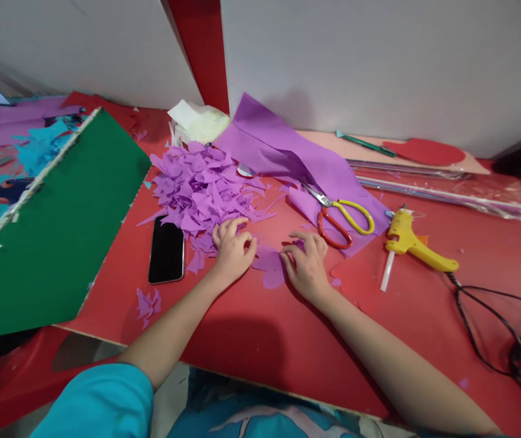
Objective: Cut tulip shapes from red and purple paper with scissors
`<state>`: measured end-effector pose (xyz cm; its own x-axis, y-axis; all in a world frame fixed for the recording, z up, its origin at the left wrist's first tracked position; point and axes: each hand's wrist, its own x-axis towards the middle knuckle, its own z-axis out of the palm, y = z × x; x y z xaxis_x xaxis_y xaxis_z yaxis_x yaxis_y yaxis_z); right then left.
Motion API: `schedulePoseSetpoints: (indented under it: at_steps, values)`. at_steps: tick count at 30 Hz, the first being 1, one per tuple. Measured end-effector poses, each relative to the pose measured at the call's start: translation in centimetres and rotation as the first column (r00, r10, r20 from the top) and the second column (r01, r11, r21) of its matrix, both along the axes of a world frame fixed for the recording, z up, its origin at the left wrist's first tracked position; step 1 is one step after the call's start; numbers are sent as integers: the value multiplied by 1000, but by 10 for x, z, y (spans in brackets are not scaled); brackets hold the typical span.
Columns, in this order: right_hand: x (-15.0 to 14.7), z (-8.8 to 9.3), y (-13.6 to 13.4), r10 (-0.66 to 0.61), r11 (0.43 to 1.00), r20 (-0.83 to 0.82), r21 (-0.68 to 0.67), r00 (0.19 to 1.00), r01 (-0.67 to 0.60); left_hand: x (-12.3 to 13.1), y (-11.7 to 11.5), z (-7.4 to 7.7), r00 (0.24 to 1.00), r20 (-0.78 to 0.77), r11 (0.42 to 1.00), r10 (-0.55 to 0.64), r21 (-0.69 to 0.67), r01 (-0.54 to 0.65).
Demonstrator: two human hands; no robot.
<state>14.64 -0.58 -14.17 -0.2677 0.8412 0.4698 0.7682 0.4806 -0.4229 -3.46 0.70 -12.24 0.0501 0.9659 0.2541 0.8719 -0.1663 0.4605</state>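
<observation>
My left hand (234, 250) rests at the lower right edge of a heap of small purple cut pieces (196, 182), its fingers loosely bent and apart. My right hand (307, 261) is curled just above the table, with a bit of purple piece (300, 244) showing between its fingers. Between my hands a flat purple petal-shaped cutout (272, 274) lies on the red table (242, 328). Scissors (333, 210) with one yellow and one red handle lie partly spread on a large purple sheet (279, 146), beyond my right hand.
A black phone (167, 252) lies left of my left arm. A big green board (59, 225) leans at the left. To the right are a yellow glue gun (406, 237) with a black cord (470, 328), a green pen-like tool (365, 144) and plastic-wrapped strips (447, 194).
</observation>
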Motion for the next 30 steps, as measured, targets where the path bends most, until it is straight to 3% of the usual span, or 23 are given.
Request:
schedulePoseSetpoints:
  at_steps: [3,6,8,22,30]
  values:
    - [0,1,0,19,1000,41,-5,999,-19,3,-5,1,996,-77,991,-44,121,53]
    - [0,1,0,32,999,62,-28,998,-30,11,-11,3,973,-115,974,-201,82,211]
    - [0,0,0,39,999,72,-36,997,-36,15,-14,3,961,-113,966,-252,32,257]
    - [1,0,-2,44,999,60,-26,997,-42,18,-10,-2,955,-48,956,-291,-40,289]
    - [0,5,-3,43,999,155,-13,987,-42,18,-10,0,953,-50,953,-300,-47,298]
